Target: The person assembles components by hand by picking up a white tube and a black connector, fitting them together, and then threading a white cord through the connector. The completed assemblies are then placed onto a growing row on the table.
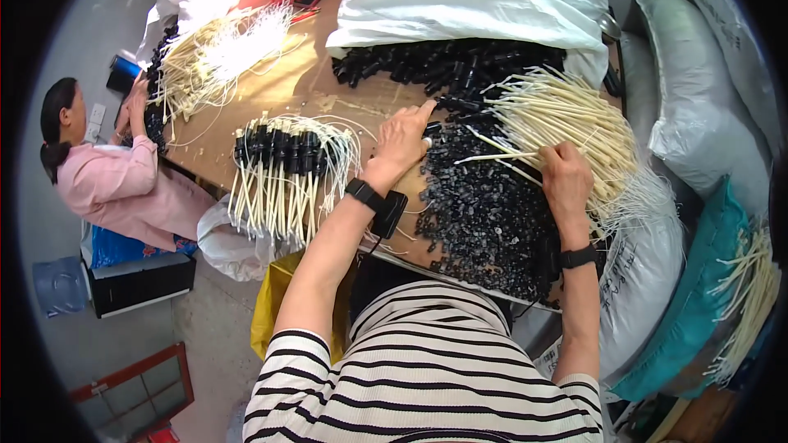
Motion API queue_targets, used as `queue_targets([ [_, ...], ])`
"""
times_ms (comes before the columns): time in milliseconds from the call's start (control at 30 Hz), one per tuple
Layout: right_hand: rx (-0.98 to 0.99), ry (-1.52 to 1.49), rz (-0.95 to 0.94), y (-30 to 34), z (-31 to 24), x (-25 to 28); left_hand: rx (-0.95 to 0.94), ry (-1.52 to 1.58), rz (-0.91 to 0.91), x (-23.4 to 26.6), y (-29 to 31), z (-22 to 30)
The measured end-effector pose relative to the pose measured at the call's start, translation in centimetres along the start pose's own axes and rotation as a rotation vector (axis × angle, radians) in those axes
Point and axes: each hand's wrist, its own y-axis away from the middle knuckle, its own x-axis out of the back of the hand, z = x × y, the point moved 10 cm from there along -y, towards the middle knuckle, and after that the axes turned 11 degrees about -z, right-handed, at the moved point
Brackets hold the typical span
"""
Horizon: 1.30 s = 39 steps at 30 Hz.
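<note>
Currently: left hand (402, 141) fingers spread apart, pressing heap of small black plastic caps (484, 213) on brown table (304, 74). Right hand (565, 176) fingers pinched on thin cream cords (566, 119). Risk: cords tangling or slipping, caps spilling off near edge.

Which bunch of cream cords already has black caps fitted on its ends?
The bunch lying left of the person's left hand: a row of black caps sits along its top. The cords by the right hand and the co-worker's heap are bare.
</note>
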Motion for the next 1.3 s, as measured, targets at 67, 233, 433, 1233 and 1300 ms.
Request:
queue_targets([
  [67, 0.071, 0.042, 0.024, -0.5, -0.6, 0.3, 0.198, -0.089, -0.18, -2.4, -0.7, -1.6],
  [233, 0.161, -0.211, -0.133, 0.8, -3.2, 0.9, 0.361, 0.542, -0.104, -1.9, 2.7, -5.1],
  [433, 0.117, -0.621, -0.25, 2.9, -5.2, -2.0, 0.423, 0.944, -0.054, -2.0, 5.7, -4.6],
  [1233, -0.005, -0.789, -0.271, 3.8, -6.4, -3.6, -0.273, -0.001, -0.206, -0.5, 7.6, 8.9],
  [1300, -0.143, -1.65, -0.133, 3.9, -2.5, -3.3, 0.16, -0.059, -0.207, 0.4, 8.0, 0.9],
])
